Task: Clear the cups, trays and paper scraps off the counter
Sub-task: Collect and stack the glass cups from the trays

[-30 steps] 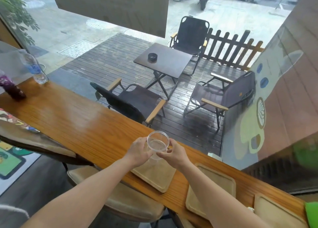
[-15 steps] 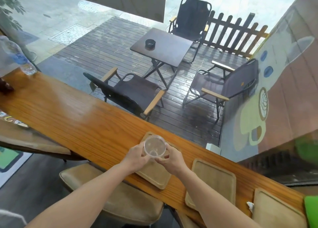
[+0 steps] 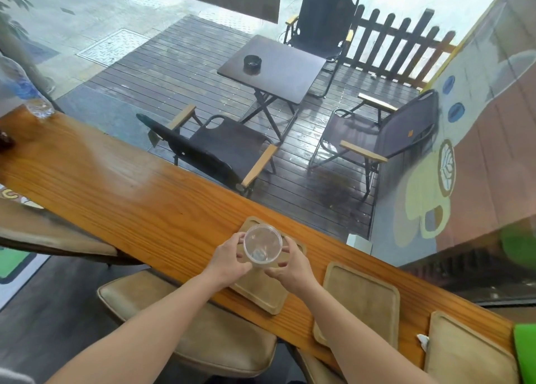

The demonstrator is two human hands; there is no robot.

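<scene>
- The clear cup (image 3: pixel 262 246) is held in both hands, as it was a second ago; its open mouth faces up toward the camera.
- The left hand (image 3: pixel 229 260) has its fingers (image 3: pixel 238 240) curled round the cup's left side, and the right hand (image 3: pixel 293 264) pinches the right side between thumb and fingers. That two-handed grip has not changed.
- The cup now sits over the far half of the leftmost tray (image 3: pixel 261 295). A second ago it covered the tray's far edge; now the far corner shows beyond the rim.
- Whether the cup's base touches the tray cannot be told.
- The tray lies on the wooden bench (image 3: pixel 130 198), where it lay before.
- A second tray (image 3: pixel 362 299) and a third tray (image 3: pixel 464 351) lie further right along the bench, unmoved.
- A small paper scrap (image 3: pixel 422 340) lies between the second and third trays; it was mostly hidden a second ago.
- The view has shifted, so the water bottle (image 3: pixel 32 99) at the bench's far left end now stands right at the picture's edge.
- A tan stool (image 3: pixel 203 334) stands under the forearms, below the bench's near edge.
</scene>
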